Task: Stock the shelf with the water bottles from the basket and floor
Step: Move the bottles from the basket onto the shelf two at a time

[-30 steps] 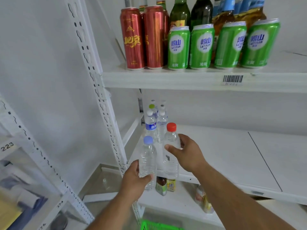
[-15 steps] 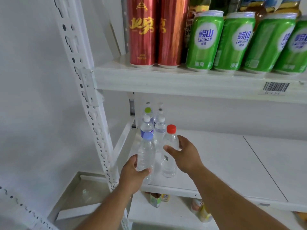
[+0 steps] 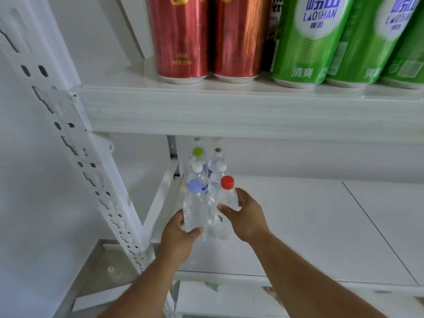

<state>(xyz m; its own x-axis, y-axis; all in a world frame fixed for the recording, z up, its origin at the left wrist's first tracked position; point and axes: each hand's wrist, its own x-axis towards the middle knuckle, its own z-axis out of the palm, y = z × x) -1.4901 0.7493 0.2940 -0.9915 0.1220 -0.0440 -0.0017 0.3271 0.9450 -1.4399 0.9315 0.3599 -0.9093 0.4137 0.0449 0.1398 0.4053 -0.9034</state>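
Left hand (image 3: 177,235) grips clear blue-capped plastic water bottle (image 3: 195,208); right hand (image 3: 246,216), at 3 o'clock, grips clear red-capped plastic water bottle (image 3: 226,200). Both over white shelf board (image 3: 298,226).

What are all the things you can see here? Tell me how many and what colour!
red cans: two, red, top shelf, left
green cans: three, green, top shelf, right
blue-capped bottle: one, clear, middle shelf front, held
red-capped bottle: one, clear, beside it, held
back bottles: at least four, clear, white and green caps, behind those
middle shelf: one, white
shelf post: one, white, left
left hand: grips blue-capped bottle
right hand: grips red-capped bottle
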